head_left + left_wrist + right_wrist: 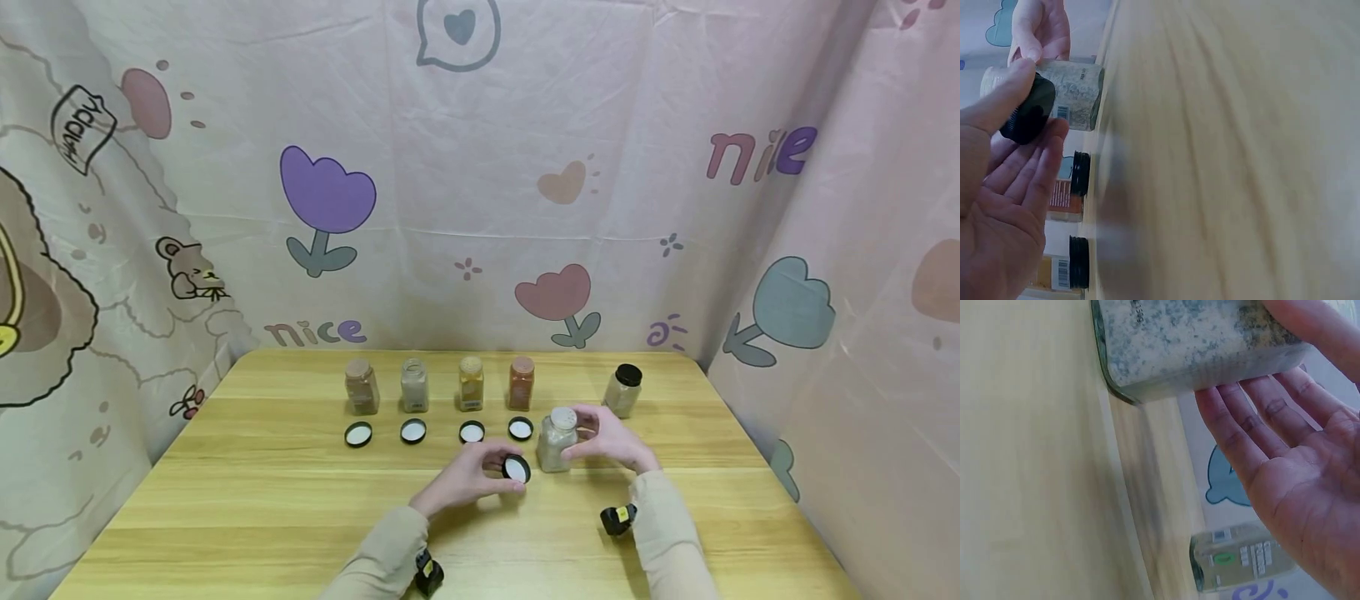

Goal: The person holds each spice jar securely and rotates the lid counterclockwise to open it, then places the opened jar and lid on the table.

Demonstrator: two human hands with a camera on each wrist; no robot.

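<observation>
My left hand point(471, 482) pinches a black screw lid point(516, 469) between thumb and fingers, its white inner face turned toward the head camera. Just to its right, my right hand point(613, 442) grips a clear seasoning jar point(556, 446) with a perforated shaker top. In the right wrist view, speckled pale granules fill this jar point(1179, 347), with the thumb on one side and fingertips along the other. From the left wrist, the lid point(1032, 112) overlaps the jar's upper part.
Behind the hands stand several lidless jars: brown point(363, 390), pale point(414, 388), yellow point(471, 387) and reddish point(521, 386). In front of them lie black lids, white insides up, such as the leftmost lid point(358, 434). A black-capped jar point(623, 392) stands beyond my right hand.
</observation>
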